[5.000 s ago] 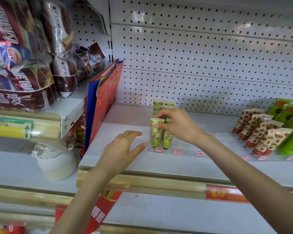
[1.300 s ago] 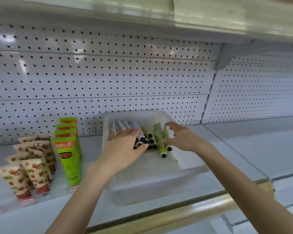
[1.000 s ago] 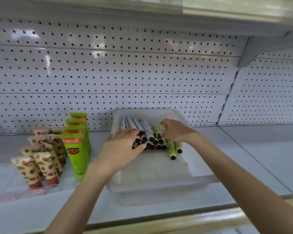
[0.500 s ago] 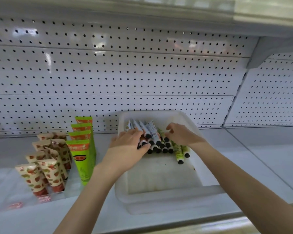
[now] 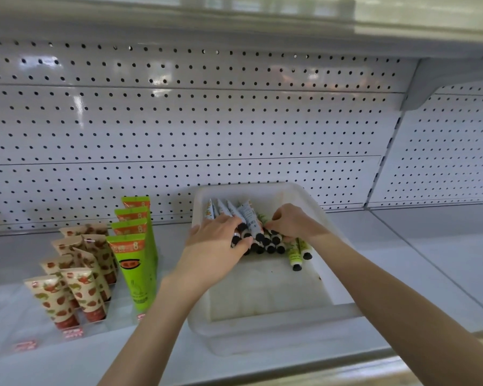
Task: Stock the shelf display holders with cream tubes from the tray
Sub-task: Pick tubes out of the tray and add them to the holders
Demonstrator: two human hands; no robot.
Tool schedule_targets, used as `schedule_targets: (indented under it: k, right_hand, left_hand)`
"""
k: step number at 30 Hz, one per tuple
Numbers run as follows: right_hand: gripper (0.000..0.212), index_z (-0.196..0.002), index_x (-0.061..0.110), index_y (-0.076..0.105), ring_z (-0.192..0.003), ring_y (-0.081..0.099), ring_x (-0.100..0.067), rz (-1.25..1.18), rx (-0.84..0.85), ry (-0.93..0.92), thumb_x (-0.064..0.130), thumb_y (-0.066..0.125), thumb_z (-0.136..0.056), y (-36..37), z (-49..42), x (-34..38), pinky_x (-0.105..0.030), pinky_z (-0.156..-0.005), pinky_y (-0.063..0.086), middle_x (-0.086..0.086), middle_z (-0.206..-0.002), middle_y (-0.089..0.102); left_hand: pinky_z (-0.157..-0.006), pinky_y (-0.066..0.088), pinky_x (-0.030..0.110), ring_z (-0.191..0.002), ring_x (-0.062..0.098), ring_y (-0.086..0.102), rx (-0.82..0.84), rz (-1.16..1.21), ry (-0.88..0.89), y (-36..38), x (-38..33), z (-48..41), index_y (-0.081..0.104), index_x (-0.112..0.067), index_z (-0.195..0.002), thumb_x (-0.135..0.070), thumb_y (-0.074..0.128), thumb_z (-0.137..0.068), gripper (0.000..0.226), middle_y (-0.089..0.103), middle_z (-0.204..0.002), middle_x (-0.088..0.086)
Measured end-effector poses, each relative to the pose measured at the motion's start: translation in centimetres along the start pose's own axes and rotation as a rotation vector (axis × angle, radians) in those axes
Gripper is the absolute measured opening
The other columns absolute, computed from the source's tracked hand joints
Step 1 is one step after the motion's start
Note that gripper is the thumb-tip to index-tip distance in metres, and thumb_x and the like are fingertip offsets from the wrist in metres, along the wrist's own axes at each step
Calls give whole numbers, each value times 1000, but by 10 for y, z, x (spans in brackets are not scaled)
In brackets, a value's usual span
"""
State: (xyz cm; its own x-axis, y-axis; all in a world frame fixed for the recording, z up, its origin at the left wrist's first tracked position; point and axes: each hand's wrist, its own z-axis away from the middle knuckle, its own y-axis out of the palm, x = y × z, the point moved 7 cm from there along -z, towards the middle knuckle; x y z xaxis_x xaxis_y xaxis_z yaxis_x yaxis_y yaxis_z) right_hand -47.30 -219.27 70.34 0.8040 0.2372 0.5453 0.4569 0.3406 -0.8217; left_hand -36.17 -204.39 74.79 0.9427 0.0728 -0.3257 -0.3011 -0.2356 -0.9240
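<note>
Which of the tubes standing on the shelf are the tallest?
The green tubes, lined up next to the tray; the red-spotted tubes left of them stand shorter.

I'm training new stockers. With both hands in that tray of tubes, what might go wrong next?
The left hand grips several black-capped cream tubes at once; a loose bundle may shed one leaving the white plastic tray.
The tall green tubes stand upright just left of the tray; a forearm swinging that way could topple them.
The right hand digs into the same pile, so the hands might snag each other's tubes.
</note>
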Motion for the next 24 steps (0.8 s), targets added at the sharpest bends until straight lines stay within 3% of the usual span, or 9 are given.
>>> schedule_targets:
  k: [3,5,7,9,11,15,17,20,24]
  right_hand:
    - [33,-92,-3,58,-65,62,-21,-99,4,28,30,61,-89,-2,0,-5,-24,-61,56,-10,-93,58]
    - [25,-87,0,56,-72,65,-21,-201,44,39,24,61,-90,-3,2,-11,-29,-69,59,-11,-89,58]
    - [19,-93,-2,58,-73,67,-19,-329,88,42,16,62,-89,-4,2,-16,-30,-73,59,-13,-93,61]
    - [26,-104,-9,59,-73,69,-17,-404,75,37,11,63,-88,-13,6,-18,-27,-74,58,-13,-101,63]
    - [28,-103,-14,61,-79,69,-20,-431,20,5,10,63,-89,-26,11,-18,-31,-83,56,-17,-98,66]
    - [12,-93,-5,65,-73,67,-20,-547,-130,-133,5,62,-88,-52,36,-2,-31,-82,57,-15,-84,66]
    - [7,-90,7,66,-81,66,-23,-689,-180,-197,2,63,-86,-56,55,9,-27,-77,58,-12,-90,65]
    - [12,-93,12,67,-89,67,-20,-859,-145,-321,3,66,-85,-46,81,28,-23,-78,56,-6,-100,64]
    - [22,-104,8,62,-95,68,-20,-824,-49,-354,8,69,-83,-23,97,38,-29,-84,56,-6,-105,68]
  left_hand:
    - [-88,32,30,-115,16,45,-22,20,0,-2,1,-1,43,-27,-132,-44,39,-96,40,50,-129,-6]
    - [-80,30,27,-106,15,47,-42,49,-7,-4,2,-1,47,-27,-127,-43,40,-96,36,53,-122,-6]
    - [-78,29,26,-96,12,44,-69,78,-14,-6,4,-2,49,-27,-124,-42,41,-95,34,55,-117,-5]
    - [-78,31,26,-91,10,42,-88,133,-22,-11,4,-3,49,-26,-125,-41,43,-95,34,55,-117,-6]
    - [-77,34,25,-90,10,45,-93,215,-35,-14,4,-4,50,-27,-125,-39,45,-94,33,55,-116,-6]
    - [-83,37,21,-107,7,52,-105,435,-39,-17,4,-8,56,-25,-121,-34,49,-94,29,58,-113,-8]
    - [-83,34,15,-109,0,49,-104,586,-31,-19,0,-13,51,-19,-127,-32,49,-95,35,57,-120,-8]
    - [-81,36,16,-106,4,51,-108,827,-59,-22,-7,-21,43,-17,-131,-31,44,-97,37,55,-116,-11]
    - [-87,47,25,-102,14,60,-217,1096,-87,-24,-9,-25,54,-15,-107,-24,52,-94,16,64,-107,-2]
